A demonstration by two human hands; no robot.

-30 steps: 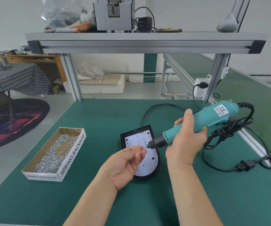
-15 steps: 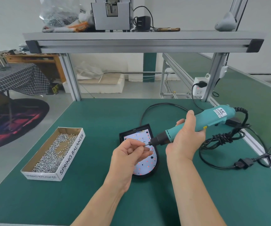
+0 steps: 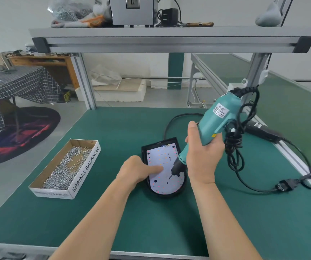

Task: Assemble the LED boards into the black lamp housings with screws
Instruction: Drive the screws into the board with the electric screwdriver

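Right hand wraps firmly round the teal electric screwdriver, which leans steeply with its bit tip down on the LED board. Left hand presses a straight index finger onto the same board, its other fingers curled under. The board lies seated inside the black lamp housing. Left of the housing, well apart, stands an open cardboard box of loose screws; right of the housing hangs the screwdriver's bundled cable.

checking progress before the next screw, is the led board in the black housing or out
In. The LED board lies inside the black housing, whose rim shows around it; the left hand presses it down.
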